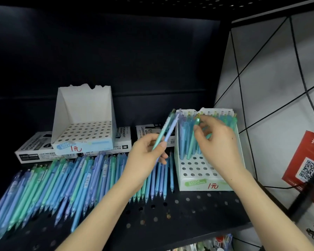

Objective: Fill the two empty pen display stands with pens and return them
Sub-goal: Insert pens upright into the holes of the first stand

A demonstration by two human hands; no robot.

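A white pen display stand [203, 184] sits at the right of the black shelf, its back rows filled with blue and green pens and its front holes bare. My right hand [217, 140] pinches the top of a green pen [192, 142] standing in that stand. My left hand [145, 156] grips two pens [168, 131], one green and one lilac, slanting up towards the stand. A second white stand [83, 113] with only bare holes stands at the back left on flat boxes. Many loose blue, green and lilac pens [65, 185] lie across the shelf.
Flat black-and-white marker boxes [34, 151] lie under and beside the empty stand, and another [147, 131] lies behind my left hand. The perforated black shelf [170, 214] ends at a front edge. A white wall panel [272, 87] with a red QR sign [304, 163] and a black cable rises on the right.
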